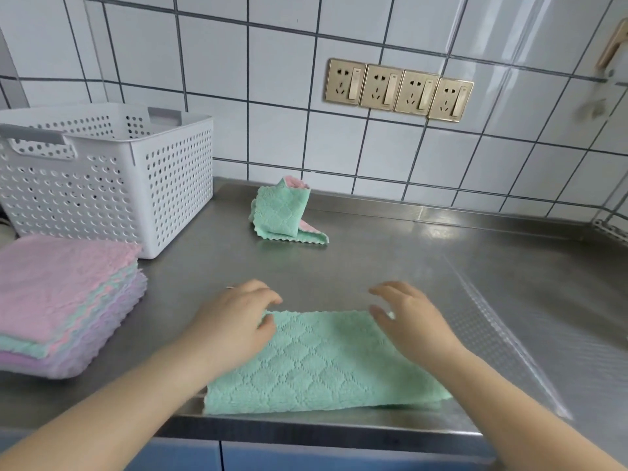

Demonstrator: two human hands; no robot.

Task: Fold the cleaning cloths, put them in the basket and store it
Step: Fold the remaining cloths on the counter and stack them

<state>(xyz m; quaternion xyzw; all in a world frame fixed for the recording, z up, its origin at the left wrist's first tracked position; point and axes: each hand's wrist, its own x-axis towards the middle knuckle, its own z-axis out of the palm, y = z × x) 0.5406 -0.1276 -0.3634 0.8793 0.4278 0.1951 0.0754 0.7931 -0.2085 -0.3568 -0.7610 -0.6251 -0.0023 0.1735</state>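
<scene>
A green cleaning cloth (319,362) lies flat on the steel counter near its front edge. My left hand (234,321) rests on the cloth's far left corner, thumb and fingers pinching the edge. My right hand (411,321) hovers over the far right corner with fingers loosely spread, the thumb touching the cloth. A second green cloth with a pink underside (285,212) lies crumpled near the wall. A stack of pink, green and purple cloths (64,300) sits at the left. Behind the stack stands a white perforated basket (112,178).
The steel counter (441,273) runs to a tiled wall with a row of gold sockets (397,90). A blue cabinet front (272,457) shows below the counter edge. A door handle (611,45) is at the upper right.
</scene>
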